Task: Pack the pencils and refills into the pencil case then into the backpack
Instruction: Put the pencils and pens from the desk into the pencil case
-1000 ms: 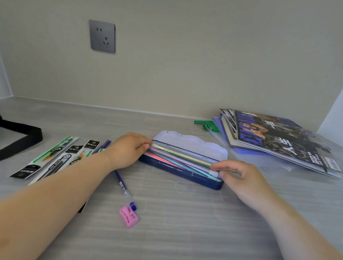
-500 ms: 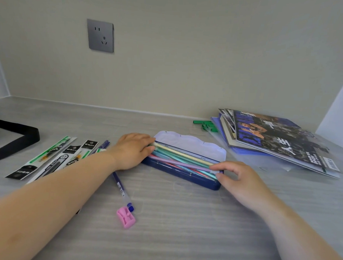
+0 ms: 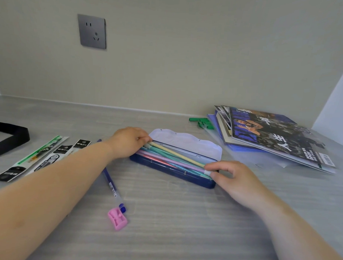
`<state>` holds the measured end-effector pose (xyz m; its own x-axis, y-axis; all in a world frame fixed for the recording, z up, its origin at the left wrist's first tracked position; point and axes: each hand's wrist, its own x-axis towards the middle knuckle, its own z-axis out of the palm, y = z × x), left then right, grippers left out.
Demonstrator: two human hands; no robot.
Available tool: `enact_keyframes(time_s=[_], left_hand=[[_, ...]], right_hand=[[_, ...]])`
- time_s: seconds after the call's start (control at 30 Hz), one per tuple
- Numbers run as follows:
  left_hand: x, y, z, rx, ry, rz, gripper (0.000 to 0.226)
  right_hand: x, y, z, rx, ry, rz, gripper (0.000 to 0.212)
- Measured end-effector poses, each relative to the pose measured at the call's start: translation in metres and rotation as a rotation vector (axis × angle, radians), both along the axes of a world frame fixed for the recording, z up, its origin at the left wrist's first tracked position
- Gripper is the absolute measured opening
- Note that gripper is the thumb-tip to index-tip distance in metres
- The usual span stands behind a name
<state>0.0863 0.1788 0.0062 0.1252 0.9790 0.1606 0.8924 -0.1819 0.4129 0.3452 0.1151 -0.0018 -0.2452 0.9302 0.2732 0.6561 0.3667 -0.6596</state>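
A dark blue pencil case point(image 3: 170, 172) lies open mid-desk, its pale lid point(image 3: 185, 142) folded back. Several pastel pencils point(image 3: 171, 156) lie lengthwise in it, the yellow one on top. My left hand point(image 3: 128, 141) grips the pencils' left ends at the case's left end. My right hand point(image 3: 229, 174) pinches their right ends at the case's right end. Refill packets point(image 3: 37, 157) lie flat on the desk to the left, partly behind my left forearm. A black backpack strap point(image 3: 7, 140) shows at the far left edge; the bag itself is out of frame.
A blue pen point(image 3: 112, 186) and a pink sharpener point(image 3: 117, 219) lie in front of the case. Stacked magazines point(image 3: 274, 138) sit at the right, with green clips point(image 3: 201, 122) beside them. A wall socket point(image 3: 91, 31) is above; a white panel bounds the right.
The pencils have shifted inside the case, with the yellow one now riding higher. Both hands stay at the two ends with only small finger movements.
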Motion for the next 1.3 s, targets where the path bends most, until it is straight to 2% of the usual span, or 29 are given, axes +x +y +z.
enact_keyframes(time_s=[0.1,0.3,0.47,0.67,0.77,0.93,1.1,1.3], left_hand=[[-0.001,-0.005,0.002,-0.053,-0.033,-0.046,0.034],[0.004,-0.01,-0.002,-0.133,0.035,-0.075,0.04],[0.003,-0.014,-0.003,-0.113,0.068,-0.075,0.041],[-0.014,-0.025,-0.001,-0.032,-0.016,-0.06,0.038],[-0.029,-0.036,0.002,-0.003,-0.036,0.001,0.037],[-0.068,-0.069,0.003,0.027,-0.045,0.116,0.032],[-0.115,-0.105,0.003,0.017,0.013,0.326,0.044],[-0.125,-0.119,-0.006,-0.128,0.028,0.384,0.064]], right_hand=[[-0.001,-0.003,0.002,0.006,0.023,0.004,0.017],[-0.005,-0.009,0.004,0.123,-0.037,0.001,0.023],[-0.01,-0.012,0.006,0.183,-0.12,0.054,0.022],[-0.011,-0.011,0.003,0.202,-0.282,0.067,0.028],[-0.011,-0.011,0.0,0.207,-0.329,0.051,0.032],[-0.01,-0.009,0.001,0.267,-0.263,0.016,0.037],[-0.006,-0.008,-0.004,0.08,-0.196,-0.033,0.054],[-0.006,-0.01,-0.009,0.036,-0.205,0.035,0.037]])
